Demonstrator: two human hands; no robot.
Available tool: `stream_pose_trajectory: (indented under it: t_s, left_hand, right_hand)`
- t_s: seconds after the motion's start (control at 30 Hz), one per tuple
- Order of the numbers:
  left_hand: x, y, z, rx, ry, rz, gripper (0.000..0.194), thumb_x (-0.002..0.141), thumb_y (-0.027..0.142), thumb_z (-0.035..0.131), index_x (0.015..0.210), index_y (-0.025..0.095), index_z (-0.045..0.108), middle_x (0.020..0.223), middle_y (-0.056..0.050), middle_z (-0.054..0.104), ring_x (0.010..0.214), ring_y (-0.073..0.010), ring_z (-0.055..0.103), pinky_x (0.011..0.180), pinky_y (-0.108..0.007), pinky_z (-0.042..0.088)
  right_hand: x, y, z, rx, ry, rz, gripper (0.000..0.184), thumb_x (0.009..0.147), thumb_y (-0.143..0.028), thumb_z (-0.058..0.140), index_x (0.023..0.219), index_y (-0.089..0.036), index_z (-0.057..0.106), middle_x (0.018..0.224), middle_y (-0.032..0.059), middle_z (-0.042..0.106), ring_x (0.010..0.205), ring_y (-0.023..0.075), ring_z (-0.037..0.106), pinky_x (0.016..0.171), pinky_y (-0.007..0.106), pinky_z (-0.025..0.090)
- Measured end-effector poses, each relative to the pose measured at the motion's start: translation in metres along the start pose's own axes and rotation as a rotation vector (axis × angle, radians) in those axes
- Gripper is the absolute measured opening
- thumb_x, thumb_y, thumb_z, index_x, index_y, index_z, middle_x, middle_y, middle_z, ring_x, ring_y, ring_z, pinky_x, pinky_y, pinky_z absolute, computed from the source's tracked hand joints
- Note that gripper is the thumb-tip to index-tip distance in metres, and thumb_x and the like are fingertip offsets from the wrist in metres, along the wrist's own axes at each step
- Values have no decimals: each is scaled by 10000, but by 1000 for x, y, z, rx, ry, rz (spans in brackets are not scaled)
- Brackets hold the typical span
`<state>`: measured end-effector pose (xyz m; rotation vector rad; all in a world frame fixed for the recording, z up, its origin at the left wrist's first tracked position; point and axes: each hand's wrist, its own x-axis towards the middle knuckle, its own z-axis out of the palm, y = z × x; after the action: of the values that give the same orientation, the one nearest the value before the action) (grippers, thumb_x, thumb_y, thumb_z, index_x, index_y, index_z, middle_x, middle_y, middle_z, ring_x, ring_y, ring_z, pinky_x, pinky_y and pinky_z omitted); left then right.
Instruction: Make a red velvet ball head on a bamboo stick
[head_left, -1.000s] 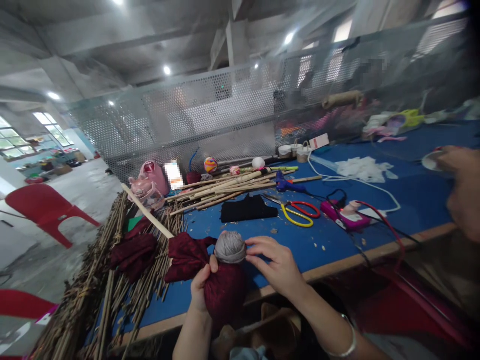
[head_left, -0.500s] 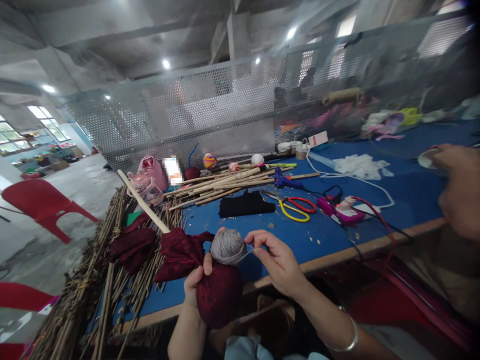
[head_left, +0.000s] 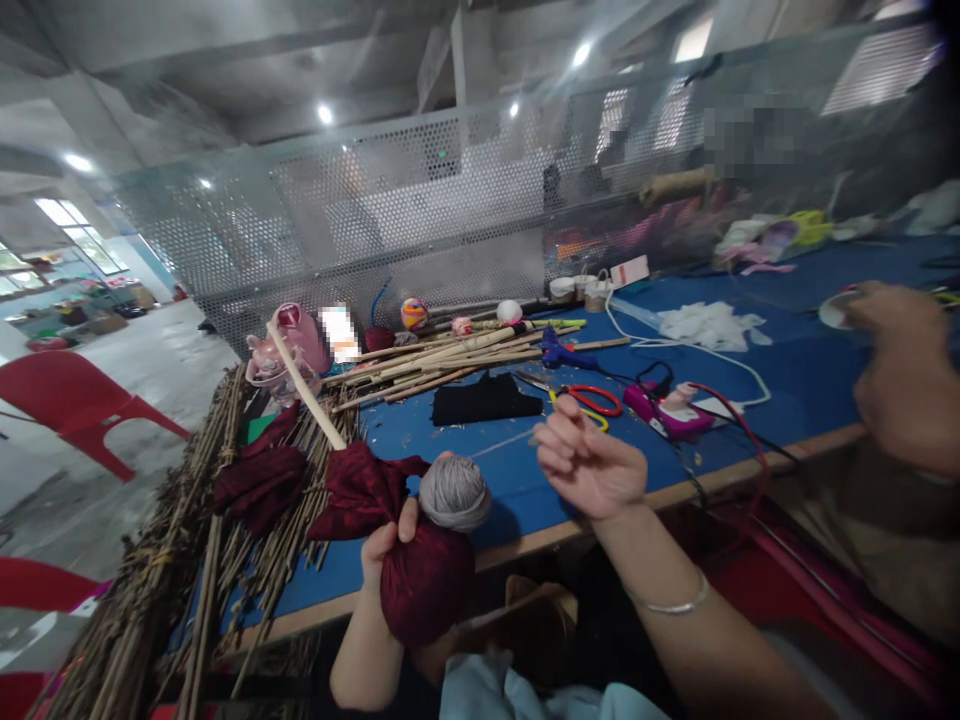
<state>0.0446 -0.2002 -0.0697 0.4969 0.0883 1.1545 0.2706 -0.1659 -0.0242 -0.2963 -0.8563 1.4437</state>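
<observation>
My left hand [head_left: 384,545] is closed round a bundle of dark red cloth [head_left: 424,585] at the table's near edge, thumb pressed against a grey yarn ball [head_left: 454,491] that sits on top of the bundle. A wooden stick [head_left: 306,385] runs up and left out of the red cloth. My right hand [head_left: 589,460] is raised to the right of the ball, fingers pinched on a thin grey strand [head_left: 502,443] that stretches back toward the ball.
Blue table [head_left: 795,375] holds black cloth [head_left: 484,400], scissors [head_left: 585,400], a blue glue gun [head_left: 562,352], a pink device [head_left: 671,408] with cables, and bamboo sticks [head_left: 450,360]. Stick bundles [head_left: 187,540] lie left. Another person's hand [head_left: 900,375] is at the right. Mesh fence [head_left: 420,220] behind.
My right hand has pulled away from the yarn ball, up and to the right, drawing out a strand. My left hand has kept its hold on the red bundle.
</observation>
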Motion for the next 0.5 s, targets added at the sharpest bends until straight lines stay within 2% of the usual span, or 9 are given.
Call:
stream_pose_trajectory:
  t_s: [0.07,0.1,0.13,0.17,0.2,0.27,0.33,0.4,0.5]
  left_hand:
    - [1,1,2,18,15,-3,194,674,362,649,594,198,584,1377,4,488,1233,-290,463,923,-394,418]
    - [1,1,3,37,26,-3,196,669,357,655,591,194,579,1367,1,496,1238,-291,458,927,-391,416]
    - [1,1,4,62,39,-1,201,663,355,661,588,191,573,1348,-7,511,1235,-293,459,924,-388,418]
    - [1,1,5,91,48,-1,209,656,356,668,584,188,565,1312,-17,539,1220,-296,471,914,-385,425]
    - [1,1,6,120,51,-10,219,649,361,675,583,187,559,1252,-31,578,1185,-297,500,895,-384,436]
    - [0,2,6,172,48,-51,236,642,382,686,592,189,560,1090,-57,650,1062,-291,576,840,-383,462]
    - [0,4,6,227,54,-95,252,642,410,693,614,189,574,935,-62,677,931,-278,618,807,-391,474]
    - [1,5,6,326,80,-88,242,656,412,694,646,190,598,813,-50,665,820,-248,623,802,-391,475]
    - [5,5,8,561,131,16,172,696,364,692,695,199,641,742,-35,636,780,-209,600,843,-363,465]
  right_hand:
    - [7,2,-5,-226,154,-188,357,692,-336,696,977,-295,485,903,2,563,918,151,555,792,289,473]
    - [9,5,-5,-385,198,-262,417,713,-333,689,1064,-311,467,1122,21,541,1122,161,491,940,324,414]
    - [8,9,-4,-544,187,-297,516,724,-336,692,1165,-324,423,1302,31,451,1266,172,380,1039,356,328]
    - [7,13,-2,-686,107,-275,639,718,-350,709,1254,-326,362,1408,45,355,1340,190,289,1090,385,257]
    - [5,17,1,-799,-40,-191,767,689,-377,739,1320,-313,307,1450,70,307,1362,219,258,1108,412,222]
    - [0,24,8,-893,-376,50,990,585,-436,806,1387,-265,251,1413,124,374,1309,274,358,1089,446,257]
    - [0,28,14,-861,-545,212,1031,524,-453,833,1373,-228,295,1297,125,499,1185,271,492,1037,430,338]
    - [4,31,16,-765,-546,246,870,573,-447,808,1297,-209,389,1210,98,556,1094,236,552,978,394,399]
    - [25,33,11,-645,-454,230,615,658,-410,754,1169,-208,476,1059,46,612,949,183,600,867,348,463]
